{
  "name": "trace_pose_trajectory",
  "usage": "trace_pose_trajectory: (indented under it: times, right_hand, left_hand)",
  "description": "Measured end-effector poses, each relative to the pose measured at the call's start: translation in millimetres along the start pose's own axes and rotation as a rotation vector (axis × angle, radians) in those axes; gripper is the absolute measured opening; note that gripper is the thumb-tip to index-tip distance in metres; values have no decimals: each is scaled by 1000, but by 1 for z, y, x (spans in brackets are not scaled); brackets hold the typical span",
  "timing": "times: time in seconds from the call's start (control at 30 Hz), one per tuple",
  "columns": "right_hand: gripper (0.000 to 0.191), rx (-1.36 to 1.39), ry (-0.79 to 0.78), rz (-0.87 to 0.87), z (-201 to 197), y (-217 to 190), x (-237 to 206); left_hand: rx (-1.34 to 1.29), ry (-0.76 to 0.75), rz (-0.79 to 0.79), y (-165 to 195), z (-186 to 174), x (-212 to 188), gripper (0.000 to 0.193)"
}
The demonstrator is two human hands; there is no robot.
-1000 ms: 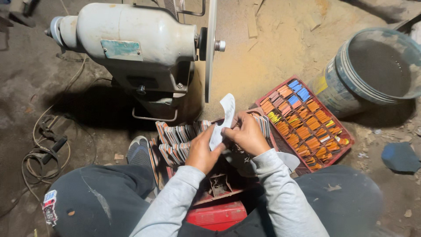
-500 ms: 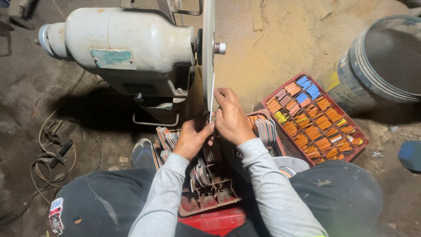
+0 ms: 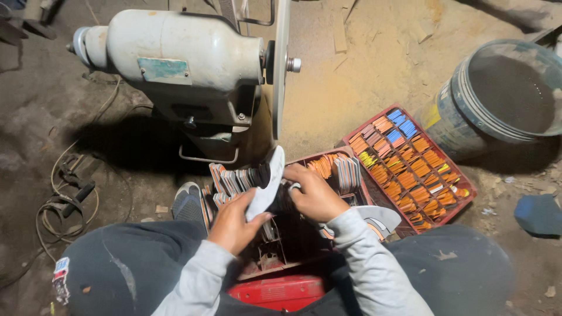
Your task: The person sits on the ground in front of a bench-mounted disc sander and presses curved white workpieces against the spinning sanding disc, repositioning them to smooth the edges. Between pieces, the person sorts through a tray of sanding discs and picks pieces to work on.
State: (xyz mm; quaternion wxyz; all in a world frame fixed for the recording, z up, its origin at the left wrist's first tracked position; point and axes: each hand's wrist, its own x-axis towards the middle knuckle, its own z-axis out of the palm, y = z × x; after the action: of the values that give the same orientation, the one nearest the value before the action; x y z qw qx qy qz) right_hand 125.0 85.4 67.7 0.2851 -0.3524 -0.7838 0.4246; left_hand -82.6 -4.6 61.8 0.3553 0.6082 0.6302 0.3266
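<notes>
Lowered from the disc, the white sole (image 3: 266, 184) sits pinched in the left hand (image 3: 234, 225) grip, right hand (image 3: 313, 193) touching.

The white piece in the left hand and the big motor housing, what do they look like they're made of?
White piece: thin, curved and matte, probably rubber or foam sheet; hard to be sure. Motor housing: likely cast metal under pale paint, with a worn, dusty surface and a bare metal shaft end.
</notes>
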Motion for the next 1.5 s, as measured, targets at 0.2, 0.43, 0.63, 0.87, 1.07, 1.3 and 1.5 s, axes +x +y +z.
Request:
trace_pose_trajectory:
  times: [0.2,0.43,0.63,0.87,1.07,1.3,1.5]
  right_hand:
    - [39,112,-174,56,-8,-11,-23]
    - [35,-197,-27,203,-21,-31,-38]
    - [63,-603,217,-225,-30,-62,-59]
    - [14,-368,-49,64,-71,-37,-76]
    - [19,-438,-232,382,-119,33,-105]
    - [67,-767,-236,579,-82,78,-124]
    - [96,-887,-416,765,-59,73,-128]
  left_hand:
    - [302,216,107,25,-32,-38,57]
    - [94,96,104,29,-39,-34,53]
    - [133,-66,198,21,-23,-25,62]
    - [-148,-334,-24,14,9,-14,41]
    - [288,-179,113,-5,23,-7,43]
    - [284,-318,72,4,47,-8,47]
    - [359,-403,-16,14,52,-7,46]
